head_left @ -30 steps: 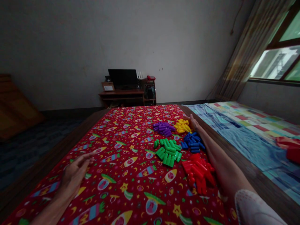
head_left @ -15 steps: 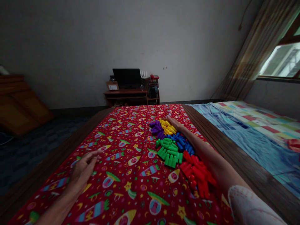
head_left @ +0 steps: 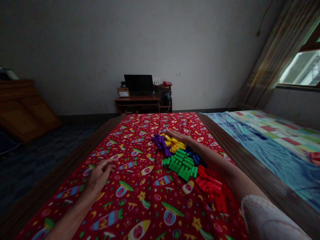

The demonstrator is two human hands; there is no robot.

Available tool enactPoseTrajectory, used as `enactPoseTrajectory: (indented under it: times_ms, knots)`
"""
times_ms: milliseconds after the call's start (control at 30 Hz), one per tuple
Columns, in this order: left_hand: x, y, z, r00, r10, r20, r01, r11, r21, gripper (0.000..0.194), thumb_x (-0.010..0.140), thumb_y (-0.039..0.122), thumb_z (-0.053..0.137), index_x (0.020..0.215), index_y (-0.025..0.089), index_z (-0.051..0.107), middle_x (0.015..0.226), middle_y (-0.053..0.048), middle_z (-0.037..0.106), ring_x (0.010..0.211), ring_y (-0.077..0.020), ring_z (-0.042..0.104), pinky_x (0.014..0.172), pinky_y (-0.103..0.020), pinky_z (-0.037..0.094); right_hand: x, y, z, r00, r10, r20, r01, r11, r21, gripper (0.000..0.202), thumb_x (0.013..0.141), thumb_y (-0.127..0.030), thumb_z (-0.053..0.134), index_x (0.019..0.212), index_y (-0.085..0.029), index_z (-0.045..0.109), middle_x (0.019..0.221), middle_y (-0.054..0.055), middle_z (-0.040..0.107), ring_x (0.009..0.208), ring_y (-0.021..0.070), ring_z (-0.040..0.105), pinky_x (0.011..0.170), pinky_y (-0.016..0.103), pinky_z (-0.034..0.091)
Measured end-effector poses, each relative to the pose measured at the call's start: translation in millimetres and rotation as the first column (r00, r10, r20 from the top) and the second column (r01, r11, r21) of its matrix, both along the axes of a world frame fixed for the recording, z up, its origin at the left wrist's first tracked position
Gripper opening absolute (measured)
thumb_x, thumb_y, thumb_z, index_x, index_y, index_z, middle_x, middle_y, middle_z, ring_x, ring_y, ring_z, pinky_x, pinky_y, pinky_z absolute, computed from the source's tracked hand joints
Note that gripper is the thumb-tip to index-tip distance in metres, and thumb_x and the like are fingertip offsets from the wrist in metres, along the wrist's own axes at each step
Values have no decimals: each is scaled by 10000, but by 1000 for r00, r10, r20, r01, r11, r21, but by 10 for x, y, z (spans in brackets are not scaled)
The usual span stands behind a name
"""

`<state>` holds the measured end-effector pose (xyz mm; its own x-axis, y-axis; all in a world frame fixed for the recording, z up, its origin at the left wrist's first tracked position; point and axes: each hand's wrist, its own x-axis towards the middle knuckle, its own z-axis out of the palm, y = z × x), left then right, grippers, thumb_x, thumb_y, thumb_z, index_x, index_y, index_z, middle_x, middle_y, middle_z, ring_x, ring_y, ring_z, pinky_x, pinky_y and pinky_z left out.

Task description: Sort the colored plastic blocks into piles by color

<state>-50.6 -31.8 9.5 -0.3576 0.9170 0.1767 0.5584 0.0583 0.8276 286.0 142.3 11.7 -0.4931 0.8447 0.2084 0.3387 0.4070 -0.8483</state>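
Observation:
Plastic building blocks lie in a heap grouped by colour on a red patterned cloth [head_left: 135, 186]. Purple blocks [head_left: 162, 144] and yellow blocks [head_left: 175, 145] are at the far end. Green blocks [head_left: 181, 164] lie in the middle, with blue blocks [head_left: 196, 156] partly hidden behind my right forearm. Red blocks [head_left: 212, 188] are nearest me. My right hand [head_left: 177, 135] lies stretched out along the far side of the yellow blocks, its forearm running beside the heap. On the left of the cloth rests my left hand [head_left: 100, 175], fingers loosely extended and holding nothing.
Dark wooden edges [head_left: 232, 146] flank the cloth. To the right is a bed [head_left: 240, 133] with blue and patchwork covers. Against the far wall stands a desk [head_left: 137, 99] with a monitor [head_left: 138, 85]. A wooden cabinet [head_left: 27, 113] is at the left.
My right hand has swept left and slightly nearer, pushing the yellow and purple blocks leftward. The green blocks are packed closer together. My left hand stays on the cloth.

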Motion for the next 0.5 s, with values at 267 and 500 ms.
enactPoseTrajectory:
  times_ms: [267,500]
  knots:
    - [-115,52,-180,998,-65,-8,65,996,56,338,677,413,491,909,219,642,869,-44,720,812,-247,685,757,-337,544,-164,-613,580,980,196,23,-198,977,80,845,786,-842,282,1218,-225,666,1292,63,632,1226,251,553,1100,431,369]
    - [222,-41,-154,905,-144,-401,294,892,343,472,871,423,397,1242,167,536,1288,-138,594,1229,-288,532,1052,-472,415,1542,-1357,172,889,-442,116,432,896,102,854,828,-803,242,1271,-185,630,1299,125,621,1286,311,500,1099,505,347]
